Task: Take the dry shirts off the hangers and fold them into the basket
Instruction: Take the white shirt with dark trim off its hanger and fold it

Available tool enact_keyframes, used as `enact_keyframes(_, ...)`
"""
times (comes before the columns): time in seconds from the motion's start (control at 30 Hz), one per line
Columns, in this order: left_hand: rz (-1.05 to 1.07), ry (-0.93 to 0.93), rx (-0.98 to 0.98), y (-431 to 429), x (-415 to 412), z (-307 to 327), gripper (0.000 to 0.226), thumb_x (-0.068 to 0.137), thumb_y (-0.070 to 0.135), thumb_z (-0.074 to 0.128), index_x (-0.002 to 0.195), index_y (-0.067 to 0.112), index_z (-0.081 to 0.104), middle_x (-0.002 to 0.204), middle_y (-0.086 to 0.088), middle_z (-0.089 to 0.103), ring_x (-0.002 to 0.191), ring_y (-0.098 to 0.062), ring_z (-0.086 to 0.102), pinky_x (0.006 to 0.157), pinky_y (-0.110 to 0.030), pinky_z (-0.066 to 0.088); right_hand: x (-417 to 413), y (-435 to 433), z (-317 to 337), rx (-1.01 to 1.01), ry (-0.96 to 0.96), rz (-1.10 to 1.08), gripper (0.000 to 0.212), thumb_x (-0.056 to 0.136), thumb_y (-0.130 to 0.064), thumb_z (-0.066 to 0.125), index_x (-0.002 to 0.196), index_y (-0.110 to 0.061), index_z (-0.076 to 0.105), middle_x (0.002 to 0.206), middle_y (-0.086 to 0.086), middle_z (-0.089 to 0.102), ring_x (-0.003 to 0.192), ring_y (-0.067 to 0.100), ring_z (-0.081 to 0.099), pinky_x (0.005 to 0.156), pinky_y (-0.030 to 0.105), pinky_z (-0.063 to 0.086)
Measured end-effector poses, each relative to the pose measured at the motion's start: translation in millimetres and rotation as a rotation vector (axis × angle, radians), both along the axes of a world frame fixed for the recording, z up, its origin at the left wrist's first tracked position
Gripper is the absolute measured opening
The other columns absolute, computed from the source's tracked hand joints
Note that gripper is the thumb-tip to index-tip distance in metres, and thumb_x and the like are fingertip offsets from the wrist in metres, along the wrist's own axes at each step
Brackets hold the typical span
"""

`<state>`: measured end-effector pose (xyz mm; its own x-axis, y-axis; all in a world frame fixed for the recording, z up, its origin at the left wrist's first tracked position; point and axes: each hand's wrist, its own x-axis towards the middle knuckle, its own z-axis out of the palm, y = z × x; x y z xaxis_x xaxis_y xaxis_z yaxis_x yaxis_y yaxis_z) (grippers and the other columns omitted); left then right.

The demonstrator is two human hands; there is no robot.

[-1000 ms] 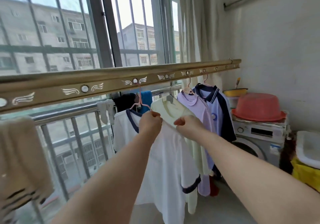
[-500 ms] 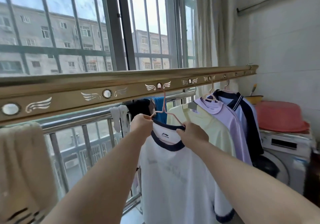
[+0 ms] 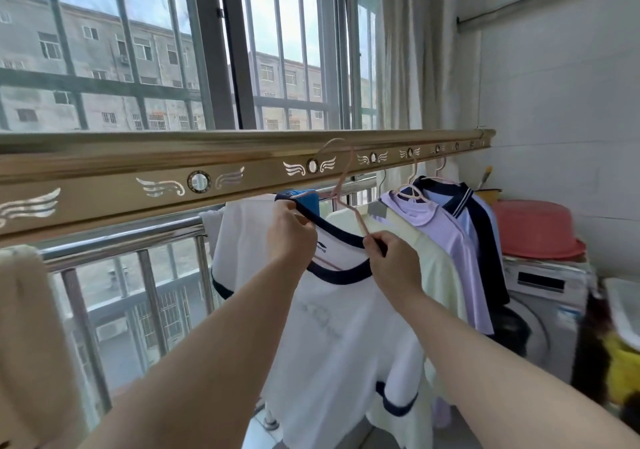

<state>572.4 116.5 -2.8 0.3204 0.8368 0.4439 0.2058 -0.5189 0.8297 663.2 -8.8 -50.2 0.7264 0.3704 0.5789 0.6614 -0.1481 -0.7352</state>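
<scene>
From the head camera, the white shirt with navy trim hangs in front of the person, on a pink hanger whose hook reaches up to the golden drying rail; whether it is hooked on there I cannot tell. The left hand has its fingers curled round the navy collar on the left side. The right hand pinches the collar on the right side, where the hanger arm runs down into it. Just behind hang a pale yellow shirt, a lilac shirt and a navy-collared shirt. A red basin sits upside down on the washing machine.
</scene>
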Motion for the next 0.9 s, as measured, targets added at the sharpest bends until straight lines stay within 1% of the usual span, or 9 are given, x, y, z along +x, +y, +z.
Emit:
enact_keyframes(0.17, 0.151, 0.068, 0.184, -22.3, -5.2, -10.3, 0.038, 0.086, 0.020, 0.065, 0.119, 0.024, 0.047, 0.097, 0.005, 0.057, 0.088, -0.019, 0.058, 0.066, -0.032, 0.044, -0.2, -18.3, -1.4, -0.061, 0.061, 0.071, 0.015, 0.084, -0.022, 0.065, 0.096, -0.015, 0.070, 0.090, -0.001, 0.070, 0.088, 0.017, 0.062, 0.080, 0.029, 0.050)
enact_keyframes(0.27, 0.204, 0.156, 0.297, -27.9, -7.2, -20.5, 0.024, 0.088, 0.028, 0.065, 0.111, 0.028, 0.062, 0.104, 0.004, 0.049, 0.098, -0.017, 0.049, 0.075, -0.033, 0.047, -2.6, -27.3, -5.3, -0.122, 0.051, 0.120, 0.014, 0.082, -0.018, 0.067, 0.095, -0.017, 0.072, 0.094, -0.001, 0.072, 0.089, 0.015, 0.064, 0.083, 0.029, 0.052)
enact_keyframes(0.37, 0.168, 0.246, 0.320, -31.1, -14.0, -35.2, 0.011, 0.090, 0.033, 0.063, 0.096, 0.030, 0.071, 0.107, 0.008, 0.055, 0.103, -0.018, 0.047, 0.086, -0.037, 0.043, -2.2, -36.6, -16.6, -0.208, 0.031, 0.162, 0.013, 0.082, -0.016, 0.067, 0.094, -0.017, 0.071, 0.094, -0.001, 0.071, 0.092, 0.017, 0.064, 0.082, 0.028, 0.051)
enact_keyframes(0.53, 0.180, 0.317, 0.126, -39.8, -29.3, -60.3, 0.011, 0.092, 0.032, 0.057, 0.090, 0.034, 0.067, 0.093, 0.010, 0.067, 0.086, -0.017, 0.060, 0.085, -0.043, 0.051, -1.7, -56.9, -36.9, -0.530, -0.262, -0.169, 0.026, 0.086, -0.023, 0.054, 0.107, -0.029, 0.068, 0.108, -0.001, 0.056, 0.108, 0.021, 0.048, 0.088, 0.035, 0.040)
enact_keyframes(0.63, 0.279, 0.361, 0.048, -47.5, -39.6, -72.7, 0.015, 0.094, 0.027, 0.055, 0.083, 0.035, 0.061, 0.088, 0.009, 0.064, 0.084, -0.016, 0.059, 0.094, -0.045, 0.046, -2.9, -73.7, -43.0, -0.583, -0.319, -0.178, 0.026, 0.085, -0.023, 0.054, 0.106, -0.027, 0.069, 0.106, -0.001, 0.056, 0.103, 0.022, 0.049, 0.083, 0.033, 0.043)
enact_keyframes(0.7, 0.339, 0.409, -0.001, -51.7, -45.1, -77.0, 0.015, 0.096, 0.022, 0.053, 0.086, 0.031, 0.060, 0.087, 0.006, 0.063, 0.084, -0.017, 0.058, 0.101, -0.047, 0.039, -1.6, -81.0, -40.3, -0.605, -0.270, -0.114, 0.024, 0.082, -0.015, 0.054, 0.098, -0.022, 0.071, 0.098, 0.001, 0.059, 0.096, 0.023, 0.054, 0.071, 0.029, 0.046)
enact_keyframes(0.77, 0.371, 0.427, -0.057, -56.8, -51.1, -80.2, 0.017, 0.096, 0.015, 0.048, 0.090, 0.027, 0.060, 0.085, 0.003, 0.060, 0.084, -0.020, 0.056, 0.103, -0.047, 0.036, 0.5, -87.2, -36.2, -0.667, -0.226, -0.071, 0.024, 0.079, -0.006, 0.052, 0.090, -0.015, 0.071, 0.085, 0.002, 0.062, 0.083, 0.024, 0.059, 0.054, 0.023, 0.039)
enact_keyframes(0.83, 0.382, 0.409, -0.095, -59.4, -57.9, -82.2, 0.018, 0.094, 0.010, 0.044, 0.094, 0.022, 0.058, 0.083, 0.001, 0.057, 0.083, -0.022, 0.054, 0.099, -0.046, 0.041, 3.7, -94.3, -34.5, -0.683, -0.176, -0.055, 0.029, 0.077, 0.001, 0.049, 0.090, -0.011, 0.071, 0.081, 0.003, 0.063, 0.076, 0.025, 0.059, 0.051, 0.021, 0.036)
enact_keyframes(0.9, 0.393, 0.383, -0.094, -64.3, -63.7, -81.4, 0.020, 0.094, 0.007, 0.041, 0.100, 0.018, 0.057, 0.090, -0.001, 0.058, 0.084, -0.024, 0.053, 0.087, -0.040, 0.045, 8.3, -104.1, -34.0, -0.641, -0.133, -0.060, 0.033, 0.074, 0.006, 0.045, 0.091, -0.006, 0.071, 0.087, 0.009, 0.068, 0.079, 0.028, 0.063, 0.058, 0.025, 0.043)
